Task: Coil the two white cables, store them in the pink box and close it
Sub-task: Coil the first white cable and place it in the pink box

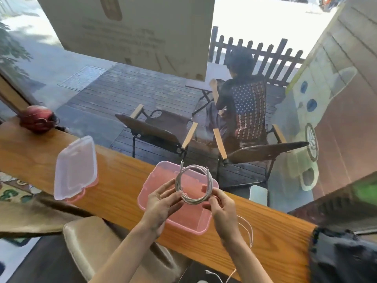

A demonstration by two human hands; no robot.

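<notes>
A coiled white cable (193,183) hangs in a round loop above the open pink box (158,207), its two plug ends sticking up. My left hand (163,203) pinches the coil's lower left side and my right hand (221,207) pinches its lower right side. The pink box stands on the wooden counter under my hands and looks empty. A second white cable (247,228) lies loose on the counter right of the box and trails over the near edge. The box's clear lid (75,168) with pink clips lies on the counter to the left.
The wooden counter (122,180) runs along a window. A red round object (37,119) sits at its far left. A dark bag (344,256) lies at its right end. A beige stool (98,240) stands below. Outside, a person sits among folding chairs.
</notes>
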